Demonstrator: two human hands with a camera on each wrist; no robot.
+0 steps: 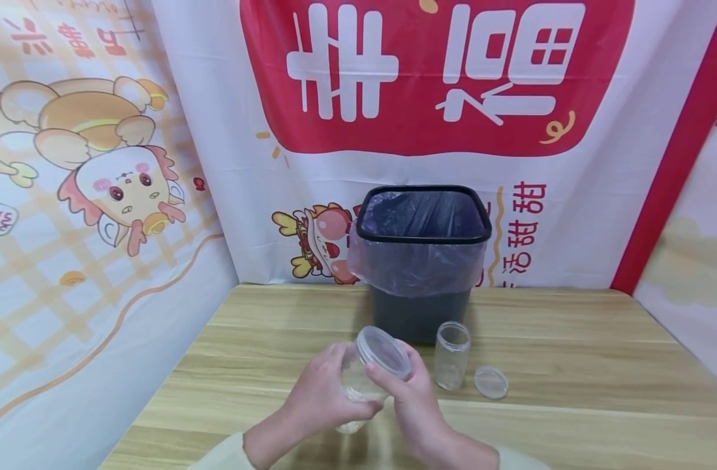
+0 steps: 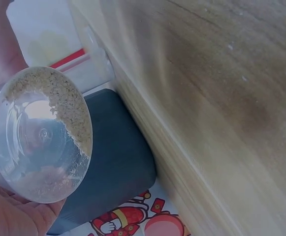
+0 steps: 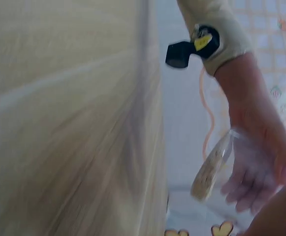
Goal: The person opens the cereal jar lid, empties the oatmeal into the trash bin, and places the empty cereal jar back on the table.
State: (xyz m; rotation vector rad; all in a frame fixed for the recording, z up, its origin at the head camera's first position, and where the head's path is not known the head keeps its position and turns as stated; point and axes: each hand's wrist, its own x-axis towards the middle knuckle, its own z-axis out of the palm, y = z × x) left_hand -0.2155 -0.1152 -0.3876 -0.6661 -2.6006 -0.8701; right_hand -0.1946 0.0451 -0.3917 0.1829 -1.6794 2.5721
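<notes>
Above the table, a clear plastic jar (image 1: pixel 353 375) with a translucent lid (image 1: pixel 385 352) on top is tilted to the right. My left hand (image 1: pixel 323 391) grips the jar's body from the left. My right hand (image 1: pixel 415 401) holds the lid, its thumb at the near edge and its fingers round the far side. In the left wrist view, pale flaky grains (image 2: pixel 64 101) lie along one side of the jar's round base. The right wrist view shows the jar's lower end (image 3: pixel 209 174) beside the left palm, with grains inside.
Right of my hands stands an open clear jar (image 1: pixel 451 362), and a loose clear lid (image 1: pixel 491 382) lies beside it on the wooden table (image 1: pixel 575 365). Behind them is a dark bin (image 1: pixel 419 316) with a plastic bag liner (image 1: pixel 428 267). A printed cloth (image 1: pixel 217 130) hangs at the back.
</notes>
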